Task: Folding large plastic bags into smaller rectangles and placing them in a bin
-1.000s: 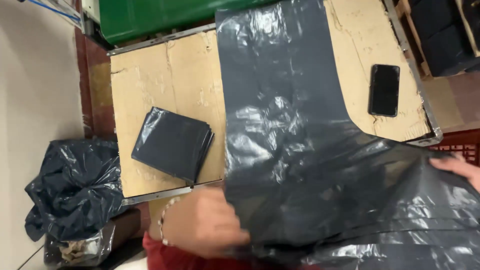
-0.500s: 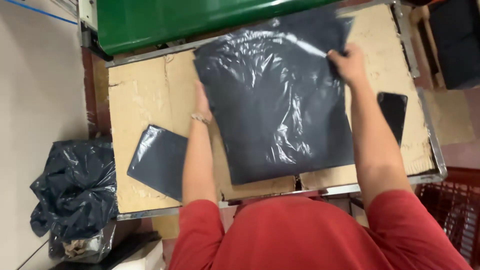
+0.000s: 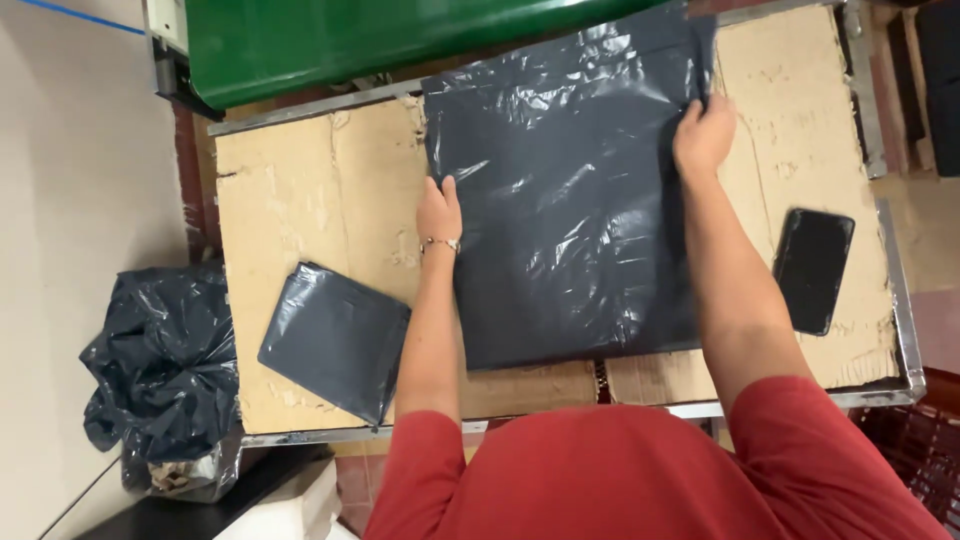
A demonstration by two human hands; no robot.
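A large dark grey plastic bag lies spread flat on the cardboard-covered table. My left hand rests flat on the bag's left edge, fingers pointing away from me, a thin bracelet on the wrist. My right hand presses on the bag's upper right edge, fingers curled at the edge. A smaller folded dark grey bag lies on the cardboard to the left of my left arm.
A black phone lies on the cardboard at the right. A green bin stands behind the table. A crumpled black bag hangs at the table's left side. A metal frame edges the table.
A second ago the bag was held up loose in front of me. It now lies flat on the table, and both hands have slid outward along its edges.
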